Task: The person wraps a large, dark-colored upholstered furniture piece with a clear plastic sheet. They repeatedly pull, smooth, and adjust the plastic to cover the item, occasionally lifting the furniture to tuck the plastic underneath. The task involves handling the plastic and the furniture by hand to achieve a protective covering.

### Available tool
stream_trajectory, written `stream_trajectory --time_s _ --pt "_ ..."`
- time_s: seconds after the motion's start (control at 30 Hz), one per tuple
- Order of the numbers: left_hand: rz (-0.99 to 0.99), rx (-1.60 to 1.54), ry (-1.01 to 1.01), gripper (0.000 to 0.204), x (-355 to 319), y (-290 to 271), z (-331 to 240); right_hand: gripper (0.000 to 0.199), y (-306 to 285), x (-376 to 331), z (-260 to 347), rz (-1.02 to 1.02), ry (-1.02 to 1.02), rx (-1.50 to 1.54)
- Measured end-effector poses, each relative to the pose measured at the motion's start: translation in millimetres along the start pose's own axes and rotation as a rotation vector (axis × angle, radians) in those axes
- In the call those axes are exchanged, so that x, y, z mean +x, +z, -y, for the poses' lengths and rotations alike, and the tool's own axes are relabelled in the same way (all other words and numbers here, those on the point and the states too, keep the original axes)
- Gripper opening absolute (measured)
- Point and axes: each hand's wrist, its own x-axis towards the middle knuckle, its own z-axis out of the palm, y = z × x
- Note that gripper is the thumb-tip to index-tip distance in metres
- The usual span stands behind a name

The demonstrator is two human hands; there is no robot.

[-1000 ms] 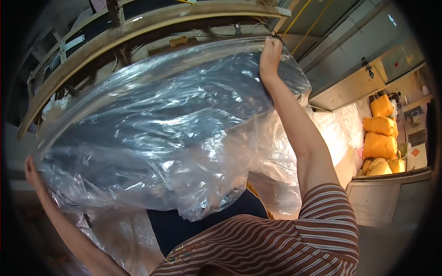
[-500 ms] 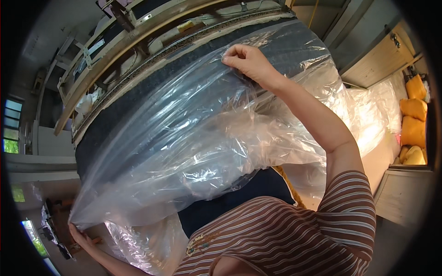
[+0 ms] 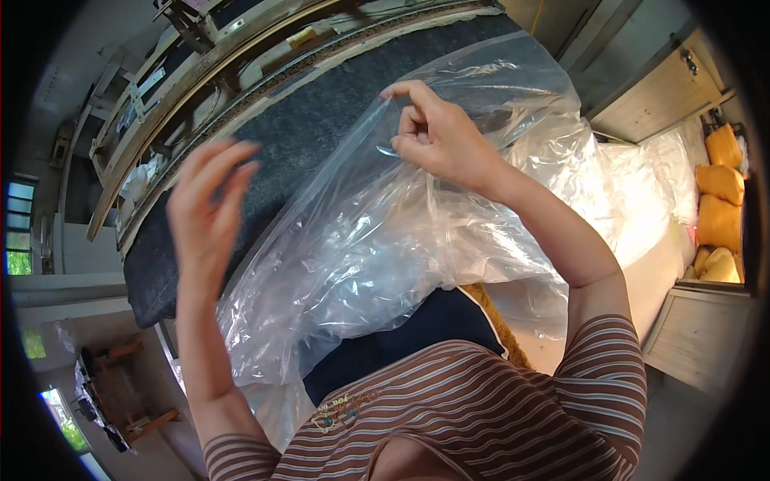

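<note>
A large clear plastic sheet (image 3: 345,232) lies in crinkled folds over the dark padded work surface (image 3: 313,112). Its far edge rises to my right hand (image 3: 437,132), which is closed, with the index finger touching the film at the edge. A small shiny sliver shows beside the right thumb; I cannot tell whether it is metal or glare on the film. My left hand (image 3: 212,200) hangs above the bare dark surface, blurred by motion. Its fingers look stretched and apart, with nothing visible in them, and it is off the sheet.
Along the far side of the surface runs a wooden rail (image 3: 176,104) with metal fittings. More bunched plastic (image 3: 642,176) spreads at the right. Beyond it are yellow cushion-like bundles (image 3: 719,200) and a pale cabinet (image 3: 706,337). A stool-like wooden frame (image 3: 132,393) stands at the lower left.
My left hand has let go of the sheet's near left corner and moved up over the dark surface. The sheet's left part has fallen back toward me, baring more of that surface.
</note>
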Motion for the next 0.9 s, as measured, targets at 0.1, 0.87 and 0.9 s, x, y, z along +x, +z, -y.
stream_trajectory --time_s 0.1,0.87,0.9 --pt "-0.015 0.052 0.298 0.021 43 62 -31 0.050 2 -6 9 0.063 0.005 0.104" --pt "-0.546 -0.772 -0.592 0.022 -55 8 100 0.018 -63 -89 -75 0.714 -0.014 -0.799" --pt "-0.592 -0.762 -0.635 0.023 -69 -3 121 0.014 -93 -128 -113 0.707 -0.056 -0.940"
